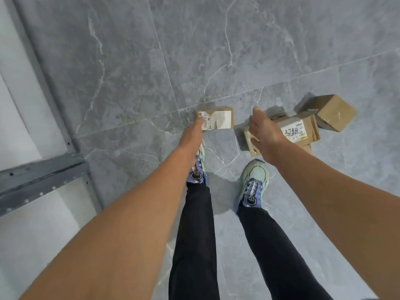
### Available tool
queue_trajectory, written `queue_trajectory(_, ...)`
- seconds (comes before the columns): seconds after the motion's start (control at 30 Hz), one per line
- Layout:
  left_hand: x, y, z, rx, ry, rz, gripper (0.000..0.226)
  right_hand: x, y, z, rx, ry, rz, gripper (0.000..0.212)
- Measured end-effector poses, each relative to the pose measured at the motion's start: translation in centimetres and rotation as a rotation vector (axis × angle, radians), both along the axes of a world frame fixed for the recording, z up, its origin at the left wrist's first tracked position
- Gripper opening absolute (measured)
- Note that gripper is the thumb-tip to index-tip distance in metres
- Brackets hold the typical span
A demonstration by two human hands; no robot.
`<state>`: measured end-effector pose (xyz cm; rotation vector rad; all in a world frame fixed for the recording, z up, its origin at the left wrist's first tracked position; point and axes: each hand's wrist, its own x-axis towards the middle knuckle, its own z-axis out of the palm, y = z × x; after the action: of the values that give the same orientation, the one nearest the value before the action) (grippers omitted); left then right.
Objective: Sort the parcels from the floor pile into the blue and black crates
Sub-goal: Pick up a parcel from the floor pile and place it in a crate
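My left hand reaches down and holds the left end of a small brown parcel with a white shipping label; its fingertips lie on the label's edge. My right hand is over the floor pile, thumb spread, fingers curled on the left edge of a flat brown parcel. Behind that hand lies a parcel with a printed label, and a cube-shaped carton stands at the far right. No blue or black crate is in view.
Grey marble floor tiles spread ahead. A grey metal shelf frame and a white wall are at the left. My two feet in green and purple shoes stand just short of the parcels.
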<state>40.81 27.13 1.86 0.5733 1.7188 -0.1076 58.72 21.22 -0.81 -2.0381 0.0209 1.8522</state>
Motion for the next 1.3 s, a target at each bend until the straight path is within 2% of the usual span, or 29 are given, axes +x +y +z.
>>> queue_trajectory(0.07,-0.3,1.4,-4.3,-0.016,0.021,0.002,0.042,-0.2,1.2,-3.7,-0.021,-0.011,0.016,0.081)
queue_trajectory(0.2,-0.6,3.1,-11.5,-0.04,-0.008,0.042,0.045,-0.7,3.3,-10.8,-0.046,-0.031,-0.043,0.077)
queue_trajectory(0.43,-0.2,3.7,-18.5,-0.079,0.024,0.079,0.051,-1.8,4.1,-18.7,-0.084,0.013,-0.037,0.084)
queue_trajectory(0.5,-0.4,3.6,-19.3,-0.078,0.028,0.097,0.053,-2.0,3.8,-19.7,-0.081,0.019,-0.018,0.072)
queue_trajectory(0.57,-0.7,3.6,-19.5,-0.079,0.001,0.109,0.054,-2.3,3.7,-20.0,-0.073,0.009,-0.006,0.051)
queue_trajectory(0.63,-0.9,3.6,-19.0,-0.088,-0.015,0.131,0.055,-2.8,3.8,-19.1,-0.063,0.011,-0.036,0.045)
queue_trajectory(0.77,-1.2,3.6,-15.9,-0.075,-0.047,0.164,0.054,-3.2,3.3,-15.9,-0.029,0.028,-0.13,0.09)
queue_trajectory(0.8,-1.1,3.7,-14.8,-0.071,-0.06,0.18,0.054,-3.0,3.4,-14.3,-0.026,0.028,-0.133,0.089)
queue_trajectory(0.93,0.1,4.2,-7.8,0.003,-0.071,0.207,0.053,-2.0,3.8,-7.4,0.076,-0.004,-0.135,0.059)
queue_trajectory(1.03,1.7,4.7,-0.9,0.04,-0.122,0.241,0.047,-0.7,4.0,-0.5,0.095,-0.011,-0.196,0.062)
queue_trajectory(1.17,4.2,4.9,9.6,0.124,-0.185,0.206,0.048,1.8,3.7,11.1,0.139,-0.056,-0.237,0.084)
queue_trajectory(1.3,7.4,4.8,21.9,0.211,-0.252,0.133,0.048,5.0,2.6,23.6,0.289,-0.101,-0.258,0.063)
